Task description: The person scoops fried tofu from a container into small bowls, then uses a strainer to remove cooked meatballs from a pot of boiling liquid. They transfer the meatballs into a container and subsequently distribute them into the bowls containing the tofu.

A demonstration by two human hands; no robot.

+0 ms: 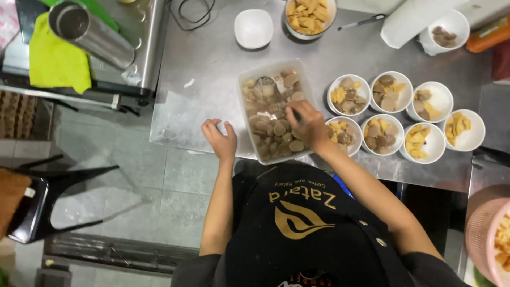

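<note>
A clear rectangular tub full of brown balls and slices stands on the steel table, with a metal spoon lying in it. My right hand reaches into the tub, its fingertips bunched on a brown ball near the tub's right side. My left hand rests on the table's near edge just left of the tub, fingers apart and holding nothing. To the right of the tub stand several small white bowls in two rows, holding brown pieces and yellow pieces.
At the back sit a bowl of yellow fried pieces, an empty white dish and a white bowl with brown bits. A metal cylinder and yellow-green cloth lie left. A black stool stands on the floor; a pink basket is at the right.
</note>
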